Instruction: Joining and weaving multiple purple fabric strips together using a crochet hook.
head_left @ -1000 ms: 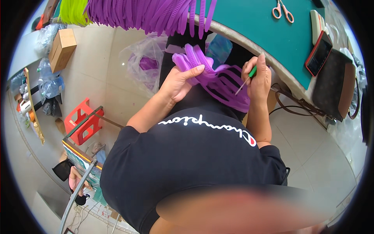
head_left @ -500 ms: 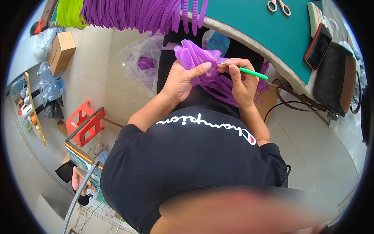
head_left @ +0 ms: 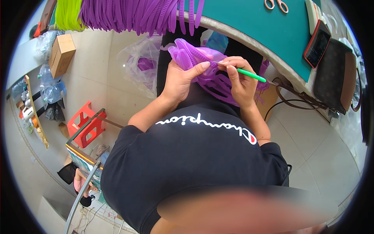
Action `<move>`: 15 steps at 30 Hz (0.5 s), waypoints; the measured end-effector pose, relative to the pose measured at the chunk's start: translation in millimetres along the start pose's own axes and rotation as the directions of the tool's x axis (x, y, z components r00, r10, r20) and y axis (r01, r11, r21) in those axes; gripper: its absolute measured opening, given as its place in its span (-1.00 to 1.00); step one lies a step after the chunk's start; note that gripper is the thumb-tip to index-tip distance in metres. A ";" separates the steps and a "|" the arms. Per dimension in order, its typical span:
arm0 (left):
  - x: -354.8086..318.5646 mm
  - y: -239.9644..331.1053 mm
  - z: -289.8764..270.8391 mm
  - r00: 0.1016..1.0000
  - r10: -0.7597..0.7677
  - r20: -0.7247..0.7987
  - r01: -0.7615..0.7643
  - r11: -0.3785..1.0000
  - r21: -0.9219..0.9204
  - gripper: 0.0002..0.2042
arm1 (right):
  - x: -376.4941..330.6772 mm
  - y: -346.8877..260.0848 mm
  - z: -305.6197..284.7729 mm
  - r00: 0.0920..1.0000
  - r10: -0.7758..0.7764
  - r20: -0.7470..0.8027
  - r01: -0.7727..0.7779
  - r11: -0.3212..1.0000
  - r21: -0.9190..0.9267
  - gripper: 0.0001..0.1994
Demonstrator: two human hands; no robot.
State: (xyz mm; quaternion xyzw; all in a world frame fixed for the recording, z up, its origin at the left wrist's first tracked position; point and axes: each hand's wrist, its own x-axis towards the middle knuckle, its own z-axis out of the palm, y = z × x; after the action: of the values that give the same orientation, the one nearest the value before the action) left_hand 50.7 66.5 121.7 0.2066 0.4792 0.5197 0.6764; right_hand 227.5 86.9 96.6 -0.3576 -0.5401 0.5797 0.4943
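Floor [head_left: 304, 140]: pale, glossy tiles, seams visible from where I stand. Table [head_left: 241, 29]: green top, pale edge. Stool [head_left: 80, 126]: red plastic, cut-out sides, on the person's left. Chair [head_left: 66, 173]: black, well apart from the table. Light: bright, fairly even.

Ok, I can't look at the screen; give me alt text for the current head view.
A person's left hand holds a bunch of purple ribbed strips while the right hand holds a green-handled tool, its thin tip close to the left thumb. Beyond, more purple strips and lime-green strips hang over the edge of a green-topped table.
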 end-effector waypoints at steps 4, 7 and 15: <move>0.2 -1.5 0.3 1.000 0.016 -0.014 -0.016 1.000 0.001 -0.71 | 0.4 -1.7 0.6 1.000 -0.012 0.010 0.011 0.999 0.053 -0.84; 0.7 -5.1 0.9 1.000 0.020 -0.020 -0.020 1.000 -0.003 -0.73 | -0.8 -3.2 1.3 0.999 0.028 -0.032 -0.026 0.997 0.075 -0.89; -4.2 -1.7 5.2 0.988 -0.156 0.020 0.152 0.981 0.124 -0.69 | 23.5 -9.7 -25.9 0.907 -0.417 0.064 0.357 0.678 -0.643 -0.89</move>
State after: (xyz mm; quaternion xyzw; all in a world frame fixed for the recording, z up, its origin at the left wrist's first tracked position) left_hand 56.0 63.2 124.5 0.2175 0.5147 0.4324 0.7077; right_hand 247.9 115.8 104.7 -0.4070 -0.7460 0.2258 0.4762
